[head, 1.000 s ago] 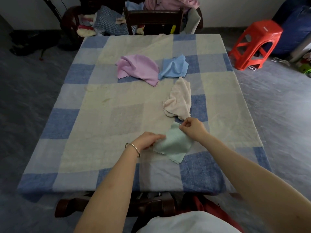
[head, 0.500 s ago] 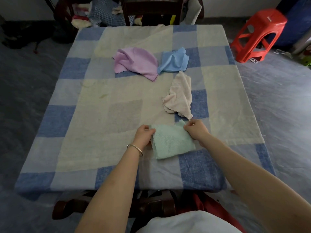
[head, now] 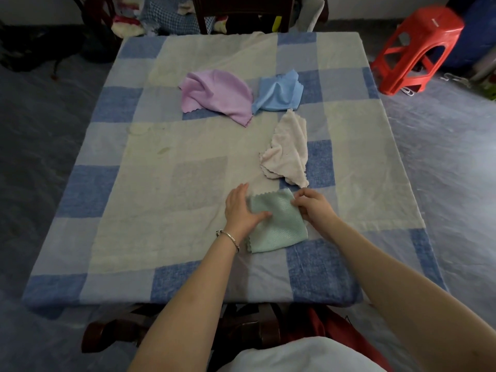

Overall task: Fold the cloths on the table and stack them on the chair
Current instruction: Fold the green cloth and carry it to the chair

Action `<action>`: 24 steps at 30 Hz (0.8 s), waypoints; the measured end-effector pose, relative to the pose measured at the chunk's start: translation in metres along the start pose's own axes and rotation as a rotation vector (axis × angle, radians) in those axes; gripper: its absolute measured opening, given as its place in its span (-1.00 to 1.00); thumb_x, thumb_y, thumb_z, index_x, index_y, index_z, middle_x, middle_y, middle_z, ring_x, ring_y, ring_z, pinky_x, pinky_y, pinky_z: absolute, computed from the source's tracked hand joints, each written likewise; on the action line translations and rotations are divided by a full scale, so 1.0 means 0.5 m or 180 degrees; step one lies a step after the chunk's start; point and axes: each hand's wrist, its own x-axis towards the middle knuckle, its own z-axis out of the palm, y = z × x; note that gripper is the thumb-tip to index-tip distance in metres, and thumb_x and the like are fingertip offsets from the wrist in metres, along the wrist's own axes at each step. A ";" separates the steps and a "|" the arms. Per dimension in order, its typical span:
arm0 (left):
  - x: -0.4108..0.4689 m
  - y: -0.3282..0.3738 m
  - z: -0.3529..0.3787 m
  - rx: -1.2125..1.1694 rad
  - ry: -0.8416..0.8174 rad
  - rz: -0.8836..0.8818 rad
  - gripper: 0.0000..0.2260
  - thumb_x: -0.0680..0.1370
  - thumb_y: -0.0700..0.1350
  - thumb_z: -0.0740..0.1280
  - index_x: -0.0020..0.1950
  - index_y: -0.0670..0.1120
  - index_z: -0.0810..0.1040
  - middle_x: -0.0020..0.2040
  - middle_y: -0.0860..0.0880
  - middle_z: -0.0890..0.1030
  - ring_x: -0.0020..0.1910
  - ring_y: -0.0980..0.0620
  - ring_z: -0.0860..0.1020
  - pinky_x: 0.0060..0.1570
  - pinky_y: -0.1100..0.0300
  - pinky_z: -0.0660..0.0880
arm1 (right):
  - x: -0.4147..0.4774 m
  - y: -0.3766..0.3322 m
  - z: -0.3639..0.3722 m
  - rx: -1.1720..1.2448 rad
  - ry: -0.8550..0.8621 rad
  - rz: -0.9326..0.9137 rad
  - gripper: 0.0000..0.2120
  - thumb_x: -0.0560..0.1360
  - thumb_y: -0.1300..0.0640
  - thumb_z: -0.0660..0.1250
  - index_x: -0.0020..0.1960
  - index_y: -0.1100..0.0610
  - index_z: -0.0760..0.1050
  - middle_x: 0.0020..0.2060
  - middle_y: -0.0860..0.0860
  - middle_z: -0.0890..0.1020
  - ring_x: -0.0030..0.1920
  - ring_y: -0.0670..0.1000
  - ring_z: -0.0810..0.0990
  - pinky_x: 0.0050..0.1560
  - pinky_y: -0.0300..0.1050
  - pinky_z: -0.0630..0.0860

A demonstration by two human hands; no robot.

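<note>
Low in the middle, the green cloth (head: pixel 279 224) now lies flat for folding, left hand (head: pixel 240 210) pressing it flat-fingered, right hand (head: pixel 312 208) pinching its edge.

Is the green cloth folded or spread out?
Spread out: green cloth lies flat, no fold showing; left hand presses it, right hand pinches its edge.

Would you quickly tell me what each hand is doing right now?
Left hand: open, pressing flat on the green cloth.
Right hand: closed, pinching the green cloth's right edge.
</note>
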 end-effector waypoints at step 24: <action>0.003 -0.023 -0.046 -0.2118 -0.1063 -0.0692 -0.50 0.46 -0.25 0.40 0.34 -0.14 0.30 0.21 -0.09 0.49 0.07 0.06 0.50 0.02 0.27 0.41 | -0.012 -0.013 -0.025 0.1433 -0.0908 0.0321 -0.80 0.40 0.36 0.01 -0.26 0.21 0.38 -0.35 0.05 0.58 -0.28 0.01 0.55 -0.07 -0.07 0.44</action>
